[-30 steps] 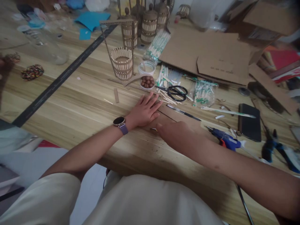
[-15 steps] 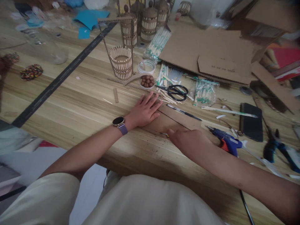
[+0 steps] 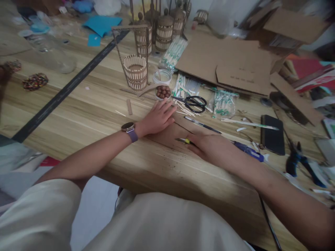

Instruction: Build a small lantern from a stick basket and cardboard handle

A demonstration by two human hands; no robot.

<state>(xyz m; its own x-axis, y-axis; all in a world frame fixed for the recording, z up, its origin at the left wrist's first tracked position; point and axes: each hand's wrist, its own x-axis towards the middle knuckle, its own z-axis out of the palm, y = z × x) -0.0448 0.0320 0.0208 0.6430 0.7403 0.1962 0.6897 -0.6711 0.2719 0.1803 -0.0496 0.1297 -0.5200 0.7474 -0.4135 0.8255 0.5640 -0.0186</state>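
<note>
A piece of brown cardboard [image 3: 167,135] lies flat on the wooden table, partly covered by both hands. My left hand [image 3: 157,118] rests on its left part with the fingers spread. Closed around a utility knife [image 3: 187,141] with a yellow part near its blade is my right hand [image 3: 209,146]. The blade points left over the cardboard; whether it touches cannot be made out. Most of the knife's handle is hidden in the hand. A dark line runs along the cardboard's far side, and a pen [image 3: 201,124] lies just beyond it.
Black scissors [image 3: 195,104], a bowl of brown balls [image 3: 162,92] and a stick basket [image 3: 135,71] stand beyond my hands. To the right are a glue gun [image 3: 248,150], a phone [image 3: 272,134] and pliers [image 3: 297,160]. Large cardboard sheets [image 3: 204,57] lie at the back.
My right hand has shifted, and the knife's blade and yellow part now show more clearly. My left hand stays spread on the cardboard. The view has turned slightly.
</note>
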